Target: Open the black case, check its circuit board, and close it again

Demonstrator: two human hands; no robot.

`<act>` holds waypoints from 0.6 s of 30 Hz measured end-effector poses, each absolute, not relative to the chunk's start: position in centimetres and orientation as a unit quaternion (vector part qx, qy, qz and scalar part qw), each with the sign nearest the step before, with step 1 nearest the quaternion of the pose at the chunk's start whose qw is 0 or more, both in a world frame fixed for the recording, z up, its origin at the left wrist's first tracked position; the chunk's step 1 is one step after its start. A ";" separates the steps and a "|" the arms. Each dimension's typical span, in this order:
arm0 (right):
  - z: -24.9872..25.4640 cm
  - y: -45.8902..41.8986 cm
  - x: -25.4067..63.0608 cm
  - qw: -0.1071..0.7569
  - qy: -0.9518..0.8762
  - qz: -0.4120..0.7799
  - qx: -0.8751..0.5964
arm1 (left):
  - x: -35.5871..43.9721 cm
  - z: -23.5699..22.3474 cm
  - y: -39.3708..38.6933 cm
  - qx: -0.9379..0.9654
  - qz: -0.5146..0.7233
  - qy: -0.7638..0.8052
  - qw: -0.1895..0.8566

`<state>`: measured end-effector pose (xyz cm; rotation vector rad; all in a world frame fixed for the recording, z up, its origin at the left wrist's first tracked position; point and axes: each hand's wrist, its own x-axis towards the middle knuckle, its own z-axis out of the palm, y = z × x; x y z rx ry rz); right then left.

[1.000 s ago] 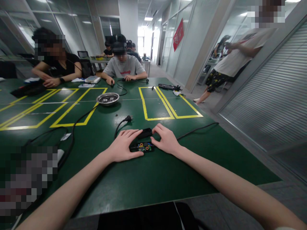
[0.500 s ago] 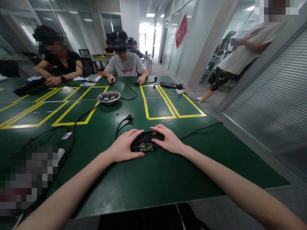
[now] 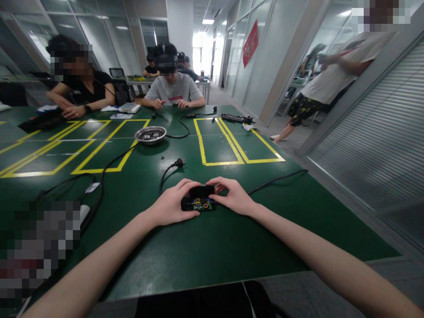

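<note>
A black power adapter case lies on the green table in front of me, its circuit board (image 3: 202,204) with copper coils showing in the lower shell. Behind the board the black cover (image 3: 202,191) is tilted up, inner side toward me. My left hand (image 3: 175,201) wraps the left end, thumb at the near edge of the lower shell and fingers at the cover. With thumb and fingers, my right hand (image 3: 233,194) grips the cover's right end. A black cord (image 3: 278,180) runs off behind my right hand. To the left a cord ends in a plug (image 3: 179,163).
A metal bowl (image 3: 150,135) with metal parts stands farther back. Yellow tape (image 3: 222,163) marks rectangles on the green table (image 3: 232,247). Across it sit two people, one handling a small dark object. A black tripod-like item (image 3: 236,118) lies at the far right edge.
The black cover has been tipped upright behind the circuit board, my right fingers moving slightly with it. Across the table, the person's hands have come together off the cord.
</note>
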<state>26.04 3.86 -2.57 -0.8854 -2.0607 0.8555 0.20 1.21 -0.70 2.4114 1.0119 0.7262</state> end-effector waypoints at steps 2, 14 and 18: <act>-2.7 3.8 25.9 0.372 -0.795 0.330 -0.347 | 0.2 -0.7 1.2 0.866 0.265 0.362 0.222; -2.8 3.7 25.7 0.383 -0.798 0.314 -0.342 | 0.2 -0.9 1.3 0.867 0.268 0.361 0.215; -2.9 3.7 25.6 0.389 -0.799 0.309 -0.340 | 0.2 -0.9 1.4 0.869 0.269 0.359 0.208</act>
